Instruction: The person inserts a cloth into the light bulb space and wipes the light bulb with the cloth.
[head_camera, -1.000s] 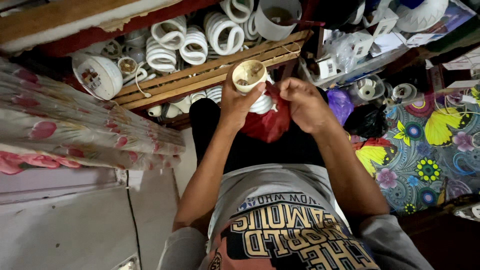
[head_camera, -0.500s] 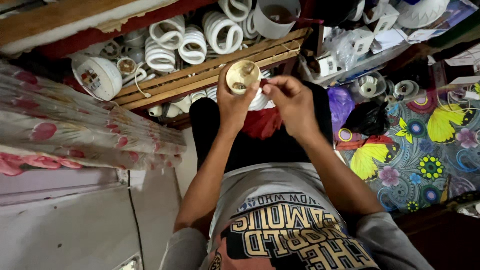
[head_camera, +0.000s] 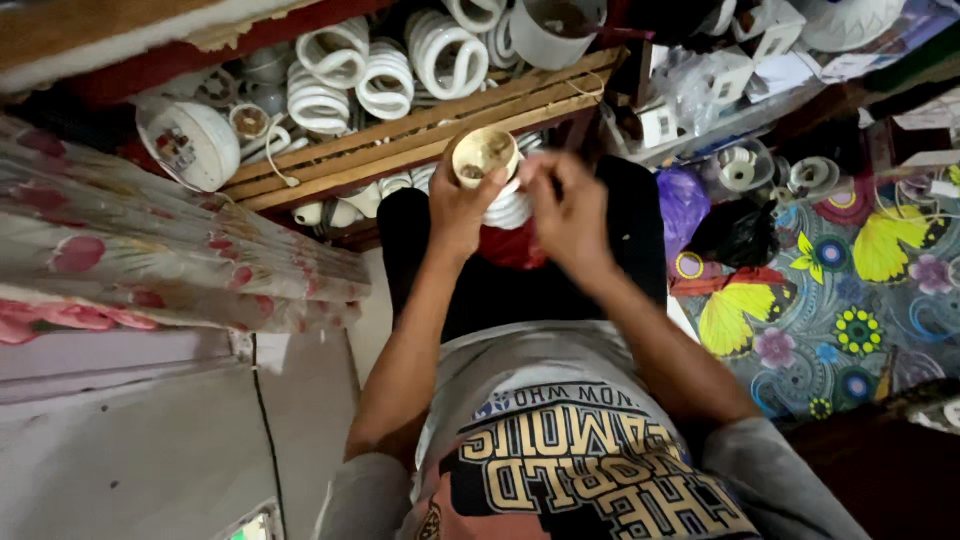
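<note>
My left hand (head_camera: 458, 205) grips a round cream lamp base (head_camera: 484, 155), its open hollow end turned up toward the camera. Below the base, white spiral tubing (head_camera: 507, 209) of the same lamp shows between my hands. My right hand (head_camera: 565, 205) is right beside it, fingertips pinched at the base's rim; anything small in those fingers is hidden. Both hands are over my dark lap, in front of a wooden crate (head_camera: 420, 130).
The wooden crate holds several white spiral lamps (head_camera: 385, 75) and a white cup-shaped shell (head_camera: 553, 30). A white round housing (head_camera: 190, 143) lies at the left. Floral fabric (head_camera: 150, 260) is left, a colourful patterned mat (head_camera: 850, 300) with small white parts and plastic bags right.
Both hands have drifted slightly away from me toward the crate. My right hand has closed in on the lamp base and now pinches at its rim.
</note>
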